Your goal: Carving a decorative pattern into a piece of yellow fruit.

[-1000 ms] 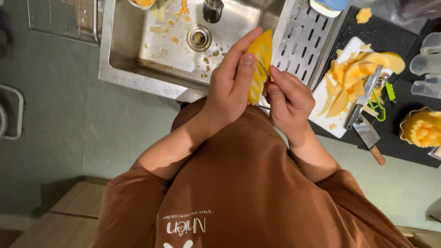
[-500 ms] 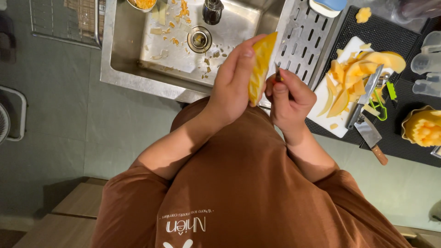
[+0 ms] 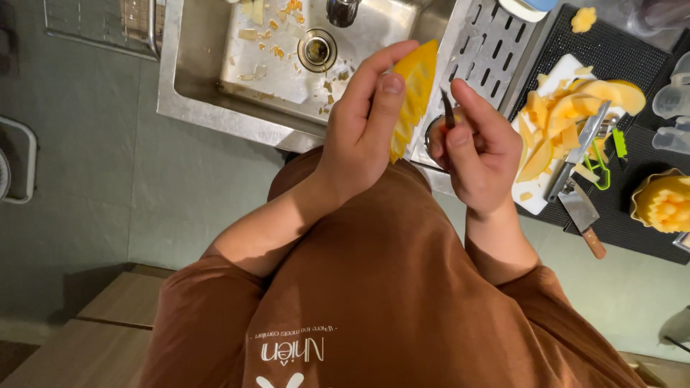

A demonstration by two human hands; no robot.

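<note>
The left hand (image 3: 363, 133) is gripping a yellow fruit slice (image 3: 411, 92) between thumb and fingers, holding it upright over the near rim of the steel sink (image 3: 215, 108). Just to its right, the right hand (image 3: 480, 147) is closing around a small dark-bladed tool (image 3: 448, 111), whose tip is pointing up beside the slice without visibly touching it. Peel scraps (image 3: 277, 50) are lying in the sink around the drain (image 3: 316, 49). Farther right, a white cutting board (image 3: 528, 197) is carrying a pile of cut fruit pieces (image 3: 568, 108), with 1 knife (image 3: 575, 154) resting across it and a cleaver (image 3: 582, 219) lying at its near edge. A carved fruit half (image 3: 665, 205) is sitting at the far right.
</note>
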